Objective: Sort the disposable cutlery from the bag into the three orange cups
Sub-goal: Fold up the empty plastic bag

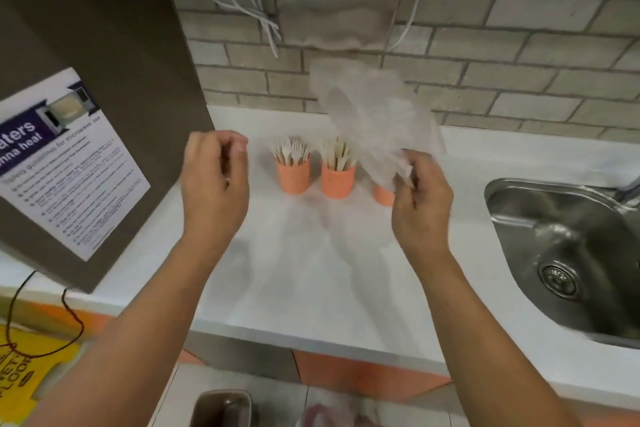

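Note:
Three orange cups stand in a row on the white counter. The left cup holds white forks, and the middle cup holds pale cutlery standing upright. Only the base of the right cup shows; the rest is hidden behind the bag. My right hand grips a thin translucent plastic bag by its lower end, so the bag rises up and back over the cups. My left hand hovers left of the cups with its fingers curled loosely and nothing in them.
A steel sink is set into the counter at the right. A brown cabinet side with a printed notice stands at the left. A metal hand dryer hangs on the brick wall behind. A yellow wet-floor sign sits at the lower left.

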`<state>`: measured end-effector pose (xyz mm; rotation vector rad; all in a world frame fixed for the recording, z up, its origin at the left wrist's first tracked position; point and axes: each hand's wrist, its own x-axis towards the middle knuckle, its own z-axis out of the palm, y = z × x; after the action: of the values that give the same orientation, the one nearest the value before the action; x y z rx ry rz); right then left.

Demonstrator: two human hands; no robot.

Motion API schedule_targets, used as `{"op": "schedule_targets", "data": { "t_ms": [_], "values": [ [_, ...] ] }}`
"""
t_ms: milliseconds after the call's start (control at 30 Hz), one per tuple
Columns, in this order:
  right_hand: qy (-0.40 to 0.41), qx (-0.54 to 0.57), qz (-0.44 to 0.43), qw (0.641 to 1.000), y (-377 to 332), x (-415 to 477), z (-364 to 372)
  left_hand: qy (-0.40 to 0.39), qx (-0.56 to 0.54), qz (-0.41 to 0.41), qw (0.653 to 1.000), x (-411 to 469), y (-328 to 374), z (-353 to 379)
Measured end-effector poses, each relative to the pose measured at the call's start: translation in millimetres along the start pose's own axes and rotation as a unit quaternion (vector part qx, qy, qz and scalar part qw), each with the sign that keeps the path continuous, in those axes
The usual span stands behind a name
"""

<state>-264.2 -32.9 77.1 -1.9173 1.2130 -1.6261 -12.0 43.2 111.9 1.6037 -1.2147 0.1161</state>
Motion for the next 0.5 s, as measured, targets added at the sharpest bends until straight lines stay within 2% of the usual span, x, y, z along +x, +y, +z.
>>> {"op": "schedule_targets", "data": {
  "t_ms": [133,267,400,500],
  "values": [
    [-0.151,0.034,-0.023,0.988,-12,-50,8,-0.128,-0.012,0.025,0.991,-33,-15,-4],
    [-0.240,0.049,-0.001,0.970,-29,-79,-5,-0.166,0.026,0.043,0.985,-38,-7,-3],
    [-0.227,0.086,0.056,0.968,-50,-88,-29,-0.172,0.138,0.111,0.969,-31,3,3],
    [-0.207,0.074,0.074,0.973,-60,-90,-47,-0.111,0.181,0.069,0.975,-23,2,6]
  ]
}}
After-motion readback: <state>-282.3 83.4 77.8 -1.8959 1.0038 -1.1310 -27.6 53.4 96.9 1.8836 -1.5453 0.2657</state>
